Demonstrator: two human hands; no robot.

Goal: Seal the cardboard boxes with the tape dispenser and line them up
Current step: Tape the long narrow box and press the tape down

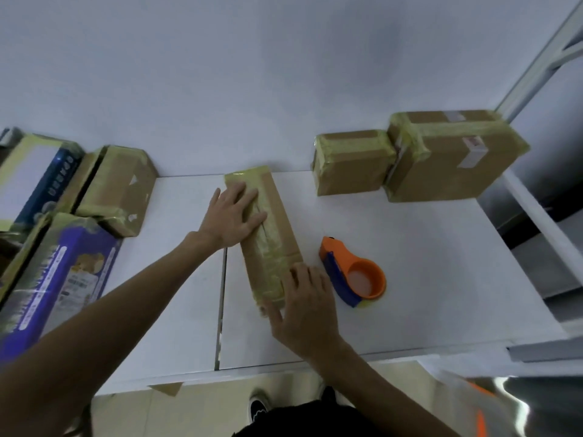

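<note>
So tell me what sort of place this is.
Probably a parcel-packing bench: sealed, taped boxes stand at the back of a white table, and an orange tape dispenser lies beside a long box.

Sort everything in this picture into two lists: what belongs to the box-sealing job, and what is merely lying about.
Belongs to the job: long box under left hand and right hand; tape dispenser; small taped box and large taped box, back right; purple carton, also taped.

Lying about: tape scrap at the table front edge; metal frame, right.
</note>
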